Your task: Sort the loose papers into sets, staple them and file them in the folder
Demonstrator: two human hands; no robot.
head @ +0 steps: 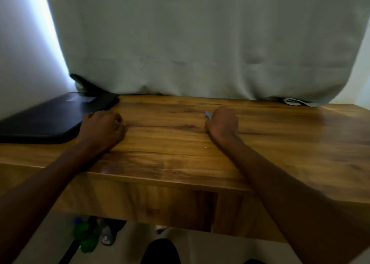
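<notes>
I see the black folder [50, 117] lying flat and closed on the wooden desk [180, 149], just past the left hand's fingertips, its near corner right beside the knuckles. No loose papers in sight from here. The left hand [104, 129] rests on the desk with fingers curled under; whether they hold anything I cannot tell. Over to the right hand [222, 123], also down on the desk, fingers curled in a fist, and just beyond those fingers a small bluish-silver object [208, 114] pokes out. It looks pinched there, but it's too blurred for me to name. Beyond the folder's far edge, a dark curved object [86, 83] sticks out from under the pale curtain [200, 43] that hangs along the back of the desk. Far off to the right of the right fingers, a grey bit of fabric [296, 102] lies at the curtain's hem. Below the desk, under the left forearm, green bottles [85, 235] stand on the floor.
</notes>
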